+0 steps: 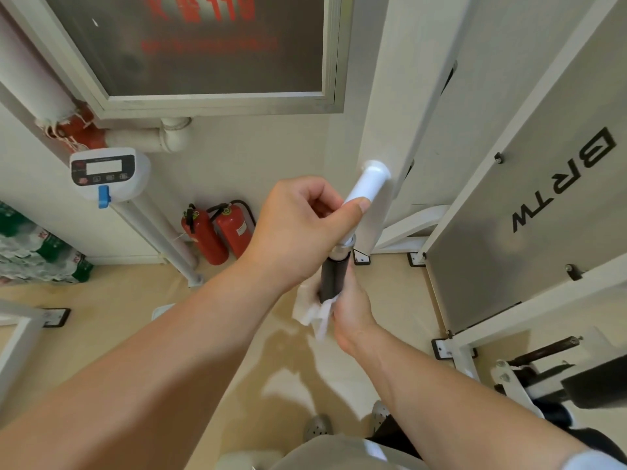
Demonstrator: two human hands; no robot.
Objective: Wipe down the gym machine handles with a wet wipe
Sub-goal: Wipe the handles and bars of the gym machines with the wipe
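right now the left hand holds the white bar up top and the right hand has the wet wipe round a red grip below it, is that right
Not quite: the grip is black, not red. The head view shows the left hand holding the white bar up top and the right hand holding the wet wipe round that black grip below it.

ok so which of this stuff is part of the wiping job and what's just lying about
In the job: handle, wet wipe, left hand gripping the handle's white part, right hand holding the wipe on its black grip.
Just lying about: fire extinguishers, bottled water packs, white display unit.
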